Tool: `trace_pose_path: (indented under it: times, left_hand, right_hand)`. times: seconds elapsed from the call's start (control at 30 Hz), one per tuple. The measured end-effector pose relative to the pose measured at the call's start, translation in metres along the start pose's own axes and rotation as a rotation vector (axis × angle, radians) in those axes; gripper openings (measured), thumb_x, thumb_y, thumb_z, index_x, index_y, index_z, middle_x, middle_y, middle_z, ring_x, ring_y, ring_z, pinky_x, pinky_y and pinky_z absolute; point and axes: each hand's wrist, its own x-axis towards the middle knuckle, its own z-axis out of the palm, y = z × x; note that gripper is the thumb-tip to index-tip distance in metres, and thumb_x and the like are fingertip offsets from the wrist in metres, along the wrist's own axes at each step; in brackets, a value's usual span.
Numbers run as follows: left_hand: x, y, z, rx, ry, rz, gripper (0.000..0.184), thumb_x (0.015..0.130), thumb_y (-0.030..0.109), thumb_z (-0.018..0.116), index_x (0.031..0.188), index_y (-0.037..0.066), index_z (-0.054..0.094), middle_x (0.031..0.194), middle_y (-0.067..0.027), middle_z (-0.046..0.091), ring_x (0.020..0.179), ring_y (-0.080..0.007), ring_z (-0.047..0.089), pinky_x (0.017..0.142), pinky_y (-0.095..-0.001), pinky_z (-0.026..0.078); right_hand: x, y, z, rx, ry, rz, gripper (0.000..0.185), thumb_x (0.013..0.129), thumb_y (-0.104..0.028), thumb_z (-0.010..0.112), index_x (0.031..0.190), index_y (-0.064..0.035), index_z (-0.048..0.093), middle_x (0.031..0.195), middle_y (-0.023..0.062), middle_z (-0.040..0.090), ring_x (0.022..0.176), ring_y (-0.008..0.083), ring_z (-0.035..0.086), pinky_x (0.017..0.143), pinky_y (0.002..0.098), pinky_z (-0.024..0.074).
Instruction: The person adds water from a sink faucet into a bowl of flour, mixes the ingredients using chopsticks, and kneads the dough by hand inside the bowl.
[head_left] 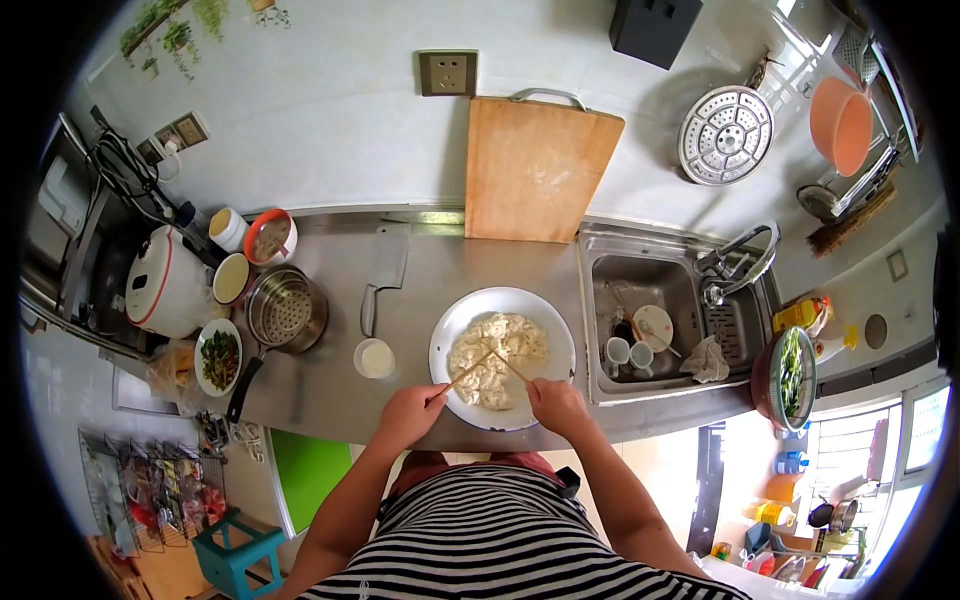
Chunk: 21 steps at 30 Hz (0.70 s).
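Observation:
A wide white basin (445, 335) stands on the counter before me, holding a shaggy, lumpy dough (500, 340). My left hand (412, 415) is closed round one wooden chopstick (466, 374) at the near left rim. At the near right rim, my right hand (557, 408) grips a second chopstick (512, 369). The tips of the two sticks come together in the middle of the dough. Left of the basin is a small white cup (374, 358) with pale contents. Behind that cup lies a cleaver (387, 258) with its handle towards me.
A sink (590, 300) with cups and a bowl is on the right. A wooden cutting board (535, 165) leans on the wall. To the left are a steamer pot (287, 308), a plate of greens (219, 358) and a rice cooker (168, 283). A bowl of green vegetables (785, 378) sits far right.

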Motion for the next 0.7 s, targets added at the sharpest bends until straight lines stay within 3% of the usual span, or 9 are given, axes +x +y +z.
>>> trace_pose_path:
  times: [0.23,0.33,0.4,0.47,0.6,0.7]
  left_hand:
    - [0.002,-0.009,-0.004,-0.016,-0.022,-0.064,0.027,0.084,0.025,0.059,0.105,0.012,0.067,0.072,-0.0174,0.061,0.061,-0.0311,0.059,0.057,-0.0367,0.045]
    - [0.001,-0.004,-0.005,-0.006,-0.038,-0.046,0.026,0.084,0.025,0.059,0.105,0.014,0.067,0.073,-0.0158,0.062,0.063,-0.0309,0.06,0.058,-0.0369,0.046]
    - [-0.003,0.0,-0.007,0.101,-0.016,-0.024,0.025,0.084,0.026,0.059,0.106,0.017,0.068,0.073,-0.0128,0.064,0.064,-0.03,0.06,0.059,-0.0378,0.047]
    - [-0.004,-0.001,-0.011,0.162,-0.021,-0.028,0.026,0.084,0.026,0.059,0.106,0.02,0.068,0.074,-0.0114,0.064,0.066,-0.0298,0.061,0.059,-0.0385,0.047]
    - [-0.005,0.002,-0.009,0.252,-0.023,0.016,0.026,0.083,0.026,0.058,0.107,0.023,0.067,0.075,-0.0095,0.065,0.068,-0.0296,0.061,0.059,-0.0399,0.048]
    - [-0.006,0.006,-0.007,0.278,0.011,0.04,0.026,0.083,0.026,0.058,0.107,0.023,0.067,0.075,-0.0097,0.065,0.068,-0.0304,0.061,0.06,-0.0401,0.048]
  right_hand:
    - [-0.014,0.0,-0.018,0.043,-0.023,0.103,0.026,0.089,-0.032,0.047,0.085,-0.0118,0.064,0.081,0.0183,0.064,0.078,0.0407,0.06,0.071,0.0502,0.0474]
    - [-0.002,-0.005,-0.012,0.005,-0.048,-0.007,0.026,0.089,-0.032,0.048,0.087,-0.0117,0.064,0.081,0.0186,0.064,0.078,0.0397,0.061,0.07,0.0505,0.0477]
    - [0.01,0.012,-0.01,-0.193,-0.043,0.081,0.031,0.091,-0.032,0.045,0.086,-0.007,0.062,0.08,0.0181,0.065,0.076,0.0373,0.063,0.068,0.0482,0.0494]
    - [0.004,0.005,-0.034,-0.15,0.025,0.108,0.032,0.091,-0.033,0.045,0.084,-0.0066,0.062,0.077,0.0173,0.065,0.073,0.0368,0.064,0.066,0.0478,0.0497]
    - [-0.001,-0.002,-0.04,-0.091,0.052,0.051,0.03,0.091,-0.032,0.045,0.085,-0.0081,0.062,0.076,0.0174,0.065,0.074,0.0374,0.063,0.067,0.0486,0.0493]
    - [0.0,-0.009,-0.028,-0.105,-0.065,-0.077,0.029,0.091,-0.032,0.045,0.087,-0.0084,0.062,0.077,0.0172,0.065,0.075,0.0374,0.063,0.068,0.0482,0.0492]
